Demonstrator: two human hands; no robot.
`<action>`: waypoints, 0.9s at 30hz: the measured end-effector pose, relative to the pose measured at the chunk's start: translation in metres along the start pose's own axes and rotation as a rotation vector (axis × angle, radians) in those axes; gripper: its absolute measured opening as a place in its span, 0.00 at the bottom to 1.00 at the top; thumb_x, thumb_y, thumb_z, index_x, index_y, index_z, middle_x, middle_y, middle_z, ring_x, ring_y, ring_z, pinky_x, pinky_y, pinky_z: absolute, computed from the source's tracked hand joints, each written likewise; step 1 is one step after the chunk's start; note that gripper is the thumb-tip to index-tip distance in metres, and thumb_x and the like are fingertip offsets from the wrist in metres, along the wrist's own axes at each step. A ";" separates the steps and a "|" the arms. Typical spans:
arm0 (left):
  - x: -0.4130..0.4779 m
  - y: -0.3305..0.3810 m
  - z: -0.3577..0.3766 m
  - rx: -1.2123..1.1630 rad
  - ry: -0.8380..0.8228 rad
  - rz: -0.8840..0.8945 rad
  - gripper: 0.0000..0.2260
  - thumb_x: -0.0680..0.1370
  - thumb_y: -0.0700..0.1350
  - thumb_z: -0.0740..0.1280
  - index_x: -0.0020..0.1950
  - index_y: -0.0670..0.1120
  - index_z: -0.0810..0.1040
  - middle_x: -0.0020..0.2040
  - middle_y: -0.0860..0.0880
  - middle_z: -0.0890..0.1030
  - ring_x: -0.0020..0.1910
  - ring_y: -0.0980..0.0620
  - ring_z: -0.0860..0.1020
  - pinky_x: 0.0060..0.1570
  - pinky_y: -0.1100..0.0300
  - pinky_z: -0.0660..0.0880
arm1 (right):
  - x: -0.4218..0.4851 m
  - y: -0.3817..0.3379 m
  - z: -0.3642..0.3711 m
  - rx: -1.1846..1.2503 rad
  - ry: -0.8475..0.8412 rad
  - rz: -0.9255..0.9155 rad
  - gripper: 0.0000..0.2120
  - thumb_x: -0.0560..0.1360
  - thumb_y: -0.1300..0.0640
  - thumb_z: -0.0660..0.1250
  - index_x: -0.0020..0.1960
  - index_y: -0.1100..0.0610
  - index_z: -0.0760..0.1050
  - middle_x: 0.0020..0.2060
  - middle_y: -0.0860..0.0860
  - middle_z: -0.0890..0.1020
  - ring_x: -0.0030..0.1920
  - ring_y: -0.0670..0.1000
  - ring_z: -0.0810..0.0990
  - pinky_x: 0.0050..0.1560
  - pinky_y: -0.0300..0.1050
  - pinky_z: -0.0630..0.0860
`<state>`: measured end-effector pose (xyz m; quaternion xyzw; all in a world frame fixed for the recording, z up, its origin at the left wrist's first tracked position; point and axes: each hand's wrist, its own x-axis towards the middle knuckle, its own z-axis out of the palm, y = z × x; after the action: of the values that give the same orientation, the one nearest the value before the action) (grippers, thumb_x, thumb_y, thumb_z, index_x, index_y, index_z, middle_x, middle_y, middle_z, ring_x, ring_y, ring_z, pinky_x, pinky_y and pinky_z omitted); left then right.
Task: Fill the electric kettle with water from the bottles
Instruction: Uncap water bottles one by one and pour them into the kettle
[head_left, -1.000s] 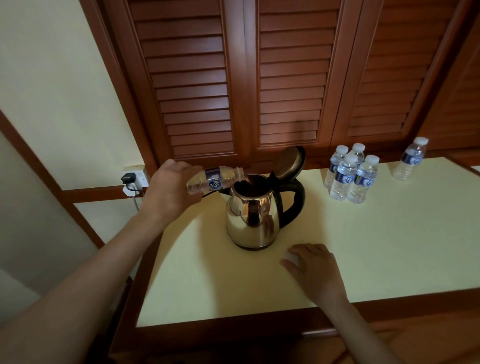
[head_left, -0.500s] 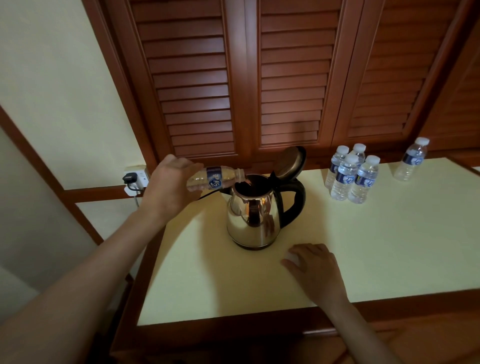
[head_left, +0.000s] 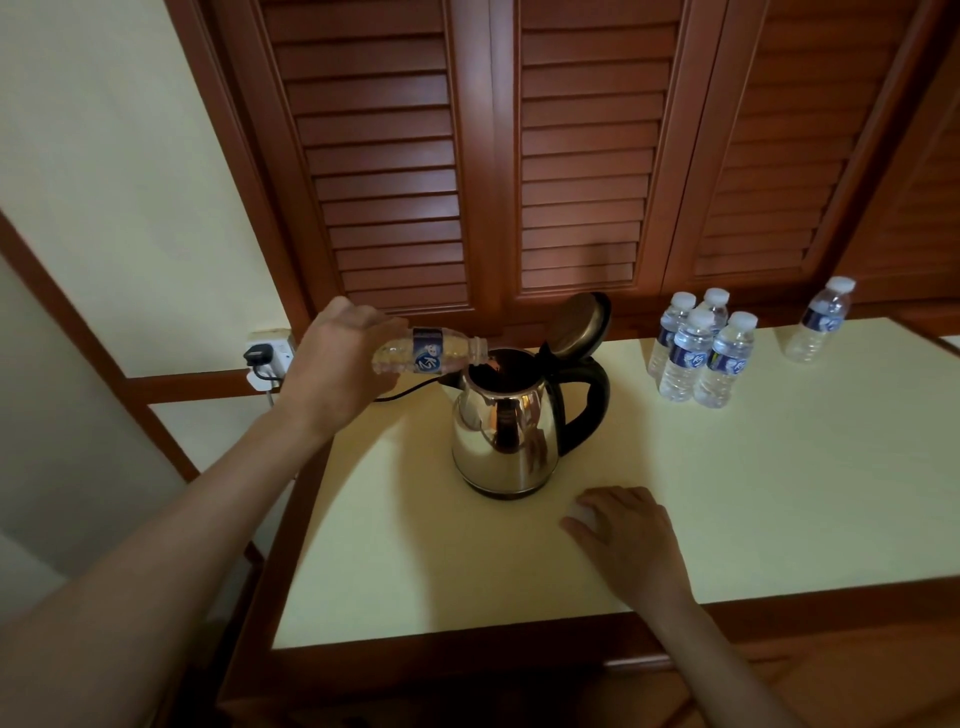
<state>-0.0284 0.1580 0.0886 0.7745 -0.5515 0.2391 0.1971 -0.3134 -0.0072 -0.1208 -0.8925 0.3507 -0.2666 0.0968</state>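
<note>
Head view: left hand (head_left: 337, 364) holds clear bottle (head_left: 431, 353) over polished round kettle (head_left: 504, 436).

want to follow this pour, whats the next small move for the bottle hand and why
Probably tip the base of the bottle a little higher with the left hand. The bottle lies almost level, its mouth over the open kettle, lid up, so a steeper tilt should drain what is left. How much remains I cannot tell.
</note>
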 end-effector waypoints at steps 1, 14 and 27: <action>0.000 0.001 -0.001 0.003 -0.003 0.002 0.25 0.67 0.38 0.80 0.63 0.44 0.82 0.55 0.45 0.83 0.53 0.41 0.74 0.46 0.58 0.66 | 0.000 0.000 0.000 0.003 0.001 0.002 0.19 0.72 0.34 0.60 0.51 0.44 0.80 0.48 0.39 0.81 0.53 0.48 0.74 0.51 0.43 0.68; 0.006 0.017 -0.009 -0.011 0.022 -0.016 0.26 0.63 0.32 0.81 0.60 0.37 0.83 0.51 0.38 0.81 0.48 0.38 0.79 0.48 0.50 0.78 | 0.000 -0.001 0.002 0.022 0.039 -0.011 0.18 0.71 0.35 0.61 0.49 0.45 0.80 0.47 0.40 0.82 0.51 0.50 0.76 0.49 0.47 0.71; 0.039 0.018 -0.012 0.670 -0.085 0.306 0.16 0.79 0.44 0.61 0.67 0.50 0.73 0.59 0.52 0.78 0.55 0.49 0.73 0.53 0.58 0.68 | 0.001 0.000 0.002 0.012 0.008 0.016 0.19 0.71 0.34 0.61 0.51 0.44 0.80 0.48 0.39 0.81 0.53 0.49 0.75 0.50 0.45 0.70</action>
<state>-0.0368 0.1290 0.1217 0.7138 -0.5599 0.4006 -0.1287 -0.3120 -0.0073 -0.1218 -0.8880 0.3565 -0.2715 0.1030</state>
